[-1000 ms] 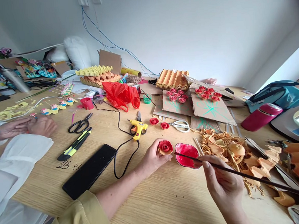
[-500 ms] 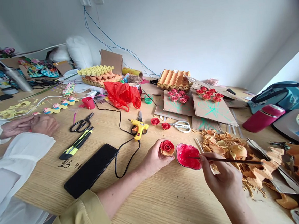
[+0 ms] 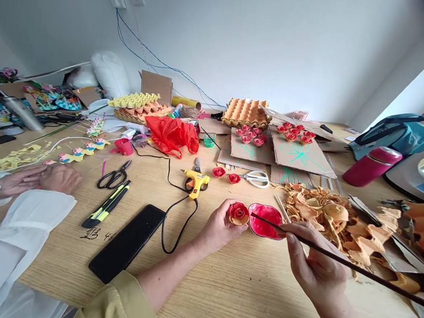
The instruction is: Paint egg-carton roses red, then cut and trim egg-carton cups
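Head view: a wooden surface point(image 3: 214, 294) spreads before you, cluttered toward its far edge.
Left hand point(image 3: 220, 230): your fingers grasp a red rose point(image 3: 238, 213) above the near part of the surface, its outer petals partly bare orange.
Right hand point(image 3: 317, 263): your fingers grip a dark brush point(image 3: 372, 273), its tip close beside the rose, over the left side of the paint dish point(image 3: 274, 213); contact cannot be told.
Loose roses point(image 3: 218, 172): two, beyond your left hand, near white-handled scissors point(image 3: 257, 179).
Phone point(image 3: 127, 242): flat, toward the near edge, left of the glue gun point(image 3: 196, 183).
Scrap pile point(image 3: 320, 207): orange, toward the right edge.
Cardboard point(image 3: 319, 163): toward the far edge, bearing red flowers point(image 3: 293, 135).
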The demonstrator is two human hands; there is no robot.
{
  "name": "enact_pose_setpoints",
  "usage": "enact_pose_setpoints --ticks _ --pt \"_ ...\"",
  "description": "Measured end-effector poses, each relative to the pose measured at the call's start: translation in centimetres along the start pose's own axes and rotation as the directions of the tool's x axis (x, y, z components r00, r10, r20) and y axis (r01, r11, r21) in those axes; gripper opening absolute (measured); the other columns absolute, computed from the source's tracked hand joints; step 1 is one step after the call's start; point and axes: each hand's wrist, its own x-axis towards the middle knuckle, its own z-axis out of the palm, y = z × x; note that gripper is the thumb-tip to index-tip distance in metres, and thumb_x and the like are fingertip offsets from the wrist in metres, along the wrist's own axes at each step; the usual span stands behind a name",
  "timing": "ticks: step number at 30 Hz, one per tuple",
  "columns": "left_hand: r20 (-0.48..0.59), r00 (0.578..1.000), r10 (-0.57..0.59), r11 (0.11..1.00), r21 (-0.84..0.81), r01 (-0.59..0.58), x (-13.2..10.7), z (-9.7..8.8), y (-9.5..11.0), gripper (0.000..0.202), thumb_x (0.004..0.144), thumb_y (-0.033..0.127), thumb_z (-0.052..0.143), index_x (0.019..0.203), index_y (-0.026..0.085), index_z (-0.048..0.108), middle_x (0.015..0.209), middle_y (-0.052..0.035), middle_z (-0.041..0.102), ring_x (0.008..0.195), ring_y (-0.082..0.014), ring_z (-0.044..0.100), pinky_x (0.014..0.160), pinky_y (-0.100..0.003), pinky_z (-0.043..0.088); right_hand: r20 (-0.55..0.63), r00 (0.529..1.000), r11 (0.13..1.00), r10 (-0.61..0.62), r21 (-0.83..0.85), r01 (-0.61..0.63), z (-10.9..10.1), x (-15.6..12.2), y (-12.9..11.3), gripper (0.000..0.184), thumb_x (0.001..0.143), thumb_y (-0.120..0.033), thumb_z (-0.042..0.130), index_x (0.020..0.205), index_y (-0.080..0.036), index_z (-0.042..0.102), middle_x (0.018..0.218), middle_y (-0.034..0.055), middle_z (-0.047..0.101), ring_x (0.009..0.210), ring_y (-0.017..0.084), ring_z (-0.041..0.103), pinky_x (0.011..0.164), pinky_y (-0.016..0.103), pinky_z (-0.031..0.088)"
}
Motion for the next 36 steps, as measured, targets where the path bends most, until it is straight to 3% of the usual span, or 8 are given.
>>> enact_pose_setpoints --ticks 7,17,25,28,31,34,36 --pt "0.049 0.999 -0.006 0.998 -0.059 0.009 -0.1 -0.1 -0.5 0.044 0.075 0.031 0.082 0.107 0.016 0.055 0.096 -0.0022 0.060 0.088 -0.0155 0.057 0.081 -0.027 0.048 0.023 1.000 0.999 -0.020 0.028 0.020 0.2 0.2 -0.1 0.021 0.094 -0.006 0.059 0.108 -0.019 0.066 0.088 0.0031 0.070 0.077 0.014 0.067 0.070 0.026 0.053" --pt "0.020 1.000 -0.018 0.997 -0.080 0.020 0.0 0.0 0.0 0.050 0.070 0.036 0.087 0.104 0.017 0.055 0.096 -0.0017 0.059 0.088 -0.0152 0.057 0.080 -0.026 0.047 0.014 1.000 0.999 -0.028 0.043 0.027 0.1 0.4 -0.3 0.020 0.094 -0.005 0.058 0.106 -0.019 0.066 0.088 0.0034 0.069 0.078 0.013 0.067 0.070 0.025 0.053" --pt "-0.027 1.000 -0.001 0.997 -0.079 -0.001 0.3 -0.4 -0.9 0.050 0.069 0.035 0.087 0.103 0.018 0.053 0.095 -0.0012 0.059 0.087 -0.0159 0.058 0.081 -0.027 0.049 0.072 0.997 0.996 -0.020 0.084 0.014 0.1 0.0 -0.2 0.018 0.096 -0.007 0.056 0.104 -0.020 0.066 0.084 0.0025 0.068 0.075 0.014 0.066 0.070 0.026 0.053" --pt "-0.041 0.999 -0.021 1.000 -0.018 0.021 0.5 -0.8 -1.4 0.049 0.069 0.029 0.085 0.104 0.018 0.053 0.096 -0.0008 0.060 0.089 -0.0160 0.058 0.082 -0.027 0.049 0.014 1.000 1.000 0.018 0.002 -0.018 -0.2 0.1 0.2 0.015 0.096 -0.011 0.057 0.104 -0.021 0.066 0.084 0.0022 0.070 0.073 0.014 0.068 0.069 0.026 0.054" --pt "-0.057 0.997 -0.046 0.999 0.011 0.047 0.6 -1.0 -1.8 0.051 0.067 0.021 0.082 0.110 0.018 0.054 0.101 -0.0023 0.062 0.095 -0.0178 0.060 0.089 -0.030 0.049 -0.022 0.990 0.984 0.142 -0.103 -0.144 -0.4 0.4 1.1 0.013 0.099 -0.022 0.058 0.105 -0.022 0.068 0.084 0.0016 0.074 0.072 0.015 0.070 0.066 0.025 0.054" --pt "-0.059 0.996 -0.064 0.998 -0.020 0.063 0.6 -1.0 -1.9 0.053 0.069 0.015 0.076 0.117 0.019 0.054 0.106 -0.0029 0.063 0.099 -0.0180 0.061 0.095 -0.032 0.049 0.060 0.963 0.955 0.262 -0.157 -0.250 -0.4 0.7 1.9 0.020 0.101 -0.032 0.053 0.103 -0.022 0.070 0.084 0.0021 0.076 0.069 0.016 0.072 0.058 0.024 0.052" --pt "-0.042 0.996 -0.078 0.997 -0.029 0.077 0.5 -1.0 -1.8 0.048 0.073 0.015 0.073 0.117 0.019 0.054 0.104 -0.0023 0.062 0.096 -0.0168 0.062 0.095 -0.031 0.049 0.118 0.954 0.950 0.275 -0.184 -0.251 -0.2 0.9 2.2 0.025 0.102 -0.035 0.051 0.098 -0.021 0.072 0.081 0.0021 0.077 0.065 0.016 0.072 0.054 0.024 0.050"
